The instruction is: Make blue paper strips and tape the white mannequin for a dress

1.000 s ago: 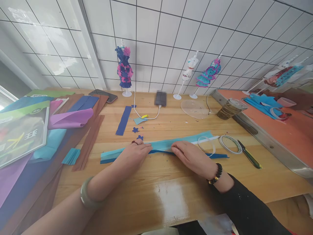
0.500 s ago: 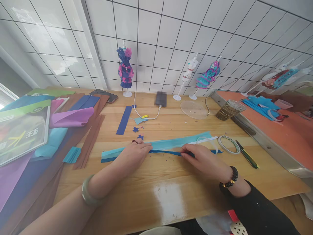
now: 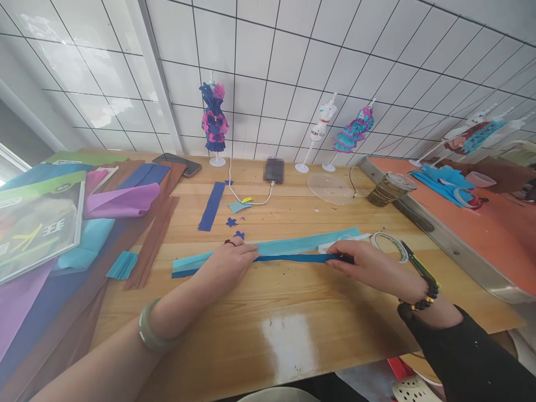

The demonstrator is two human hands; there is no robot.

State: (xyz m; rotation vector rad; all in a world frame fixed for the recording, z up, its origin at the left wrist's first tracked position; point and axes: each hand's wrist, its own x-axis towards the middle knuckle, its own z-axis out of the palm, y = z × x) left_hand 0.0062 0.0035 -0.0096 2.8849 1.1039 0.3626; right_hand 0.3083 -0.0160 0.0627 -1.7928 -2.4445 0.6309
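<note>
Pinched at its right end by the right hand [image 3: 368, 265], the strip [image 3: 293, 252] lay flat on the table [image 3: 293, 312], pressed down mid-length by the left hand [image 3: 228, 262] (fingers flat); uneven pull could probably crease or tear it.

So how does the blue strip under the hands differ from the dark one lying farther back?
The long strip lies crosswise, light blue layered over dark blue; the short strip is plain dark blue and points toward the wall. The left hand and right hand press on the long strip; the short strip lies untouched. Both are flat paper on the table.
</note>
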